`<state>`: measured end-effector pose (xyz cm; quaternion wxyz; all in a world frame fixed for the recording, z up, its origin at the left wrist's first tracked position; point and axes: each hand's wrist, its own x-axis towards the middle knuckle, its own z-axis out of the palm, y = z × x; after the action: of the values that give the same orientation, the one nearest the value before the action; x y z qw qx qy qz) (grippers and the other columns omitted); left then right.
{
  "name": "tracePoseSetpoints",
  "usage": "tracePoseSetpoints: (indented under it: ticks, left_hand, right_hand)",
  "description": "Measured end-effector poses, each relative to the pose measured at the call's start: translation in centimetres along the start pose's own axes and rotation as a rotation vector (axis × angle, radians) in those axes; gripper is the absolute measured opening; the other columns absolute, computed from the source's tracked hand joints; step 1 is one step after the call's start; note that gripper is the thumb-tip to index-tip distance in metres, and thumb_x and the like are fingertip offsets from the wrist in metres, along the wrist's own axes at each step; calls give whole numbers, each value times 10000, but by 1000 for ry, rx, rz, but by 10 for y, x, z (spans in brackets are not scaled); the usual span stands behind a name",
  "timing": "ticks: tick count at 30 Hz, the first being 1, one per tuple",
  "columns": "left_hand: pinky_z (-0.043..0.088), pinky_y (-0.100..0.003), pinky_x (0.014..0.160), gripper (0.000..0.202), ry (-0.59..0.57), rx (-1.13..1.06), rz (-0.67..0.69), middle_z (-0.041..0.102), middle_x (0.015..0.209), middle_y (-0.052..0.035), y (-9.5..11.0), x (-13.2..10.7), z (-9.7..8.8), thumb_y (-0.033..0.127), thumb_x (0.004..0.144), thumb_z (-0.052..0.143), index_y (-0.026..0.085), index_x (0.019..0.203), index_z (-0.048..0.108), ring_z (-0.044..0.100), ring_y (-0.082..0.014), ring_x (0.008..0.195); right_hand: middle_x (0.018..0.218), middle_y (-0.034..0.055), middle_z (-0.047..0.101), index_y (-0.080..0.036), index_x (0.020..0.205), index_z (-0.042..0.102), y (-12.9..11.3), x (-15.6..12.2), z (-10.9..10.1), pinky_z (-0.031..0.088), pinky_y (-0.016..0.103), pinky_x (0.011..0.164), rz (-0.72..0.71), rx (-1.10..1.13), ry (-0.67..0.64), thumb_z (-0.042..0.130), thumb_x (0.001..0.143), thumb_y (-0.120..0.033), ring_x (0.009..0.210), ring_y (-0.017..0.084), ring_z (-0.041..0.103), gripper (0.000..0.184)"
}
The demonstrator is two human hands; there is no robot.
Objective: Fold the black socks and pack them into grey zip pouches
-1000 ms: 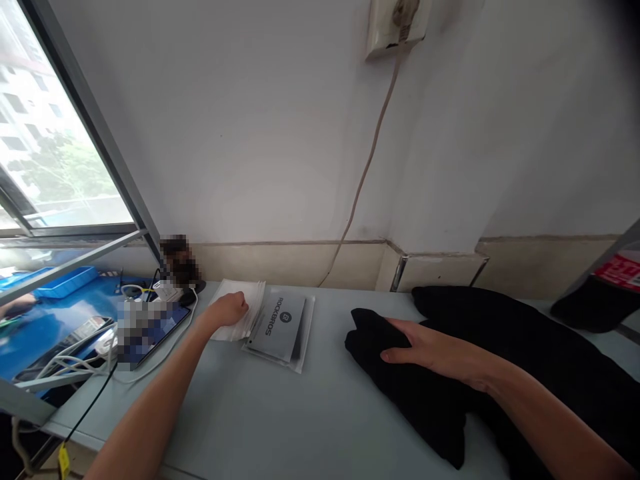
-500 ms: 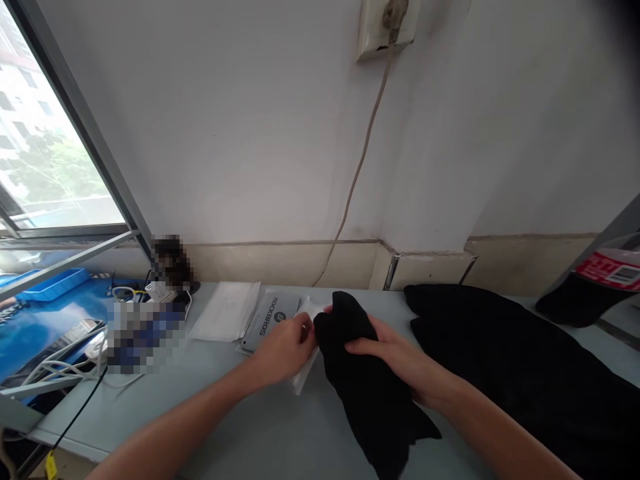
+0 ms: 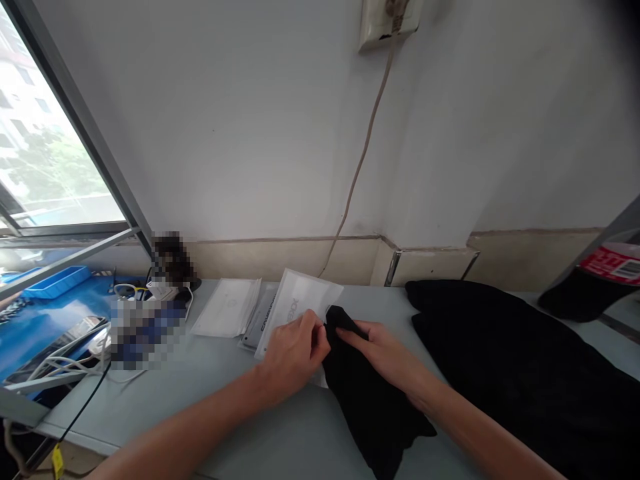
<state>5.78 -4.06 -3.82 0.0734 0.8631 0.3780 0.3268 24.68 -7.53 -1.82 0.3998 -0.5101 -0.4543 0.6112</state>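
My left hand (image 3: 294, 353) pinches the edge of a clear plastic bag (image 3: 301, 305) with a grey card inside, lifting it off the pale table (image 3: 240, 413). My right hand (image 3: 385, 353) lies on a folded black cloth piece (image 3: 370, 407) and grips its top end right beside the bag's edge. The two hands almost touch at the bag's mouth. More bags, white and grey (image 3: 227, 317), lie flat just to the left.
A large pile of black cloth (image 3: 515, 373) covers the table's right side. Cables, a charger and a blurred device (image 3: 143, 327) sit at the left by the window. A cord (image 3: 360, 167) hangs down the wall from a socket. A red-labelled item (image 3: 613, 263) is at far right.
My left hand left the white bags, came right and lifted a clear bag. My right hand pulled the black cloth piece left, up to the bag's edge.
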Motion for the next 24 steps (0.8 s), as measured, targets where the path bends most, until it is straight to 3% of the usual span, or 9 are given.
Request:
tracePoseSetpoints:
  ticks: [2,4,7,10,15,17,21,24]
  left_hand:
    - [367,-263,541,113,5,21,86,582,710,36,1,0,-1,213,1017,407,223,917,459,518,-130,556]
    - [398,-268,565,119,8,36,153,601,741,25,2,1,-2,205,1032,407,219,939,480,537,-137,590]
    - [438,-283,626,134,33,54,195,619,797,3,2,3,-4,204,1054,398,211,966,500,564,-153,666]
    - [453,-308,683,154,55,81,234,615,819,-16,0,4,-6,201,1053,398,207,942,504,568,-177,731]
    - [437,-337,725,166,18,158,238,616,831,-33,-1,7,-15,174,1028,410,205,898,508,556,-200,778]
    - [427,-345,739,168,-27,176,286,627,848,-38,1,6,-18,167,1020,419,202,887,515,556,-204,799]
    - [404,-349,742,167,-53,201,338,633,869,-43,6,4,-17,172,1017,438,191,881,532,543,-205,816]
    - [387,-353,744,185,-30,220,302,623,883,-46,7,2,-15,204,1036,441,184,885,545,521,-207,820]
  right_hand:
    - [728,-3,716,-214,860,717,3,3,0,494,269,590,-131,-49,64,743,839,-536,649,183,647,323]
    - [822,10,748,-224,912,715,5,4,2,528,294,654,-263,-89,240,748,826,-531,744,217,675,321]
    - [914,30,772,-230,1000,719,8,3,9,550,320,689,-332,-89,428,721,832,-546,822,255,694,357]
    - [937,36,772,-222,1023,731,9,0,15,555,330,744,-359,-106,350,687,858,-520,882,268,691,343]
    - [925,15,744,-225,1018,721,6,1,8,544,325,777,-352,-211,-20,706,856,-405,893,254,671,243]
    - [910,19,741,-216,969,716,7,5,5,541,340,789,-340,-242,-7,718,837,-406,888,262,666,231]
    - [874,31,741,-206,904,713,11,8,4,531,370,804,-330,-291,217,731,817,-439,914,292,663,249]
    - [909,40,757,-206,993,717,10,4,8,544,370,775,-243,-152,204,713,846,-462,895,288,682,296]
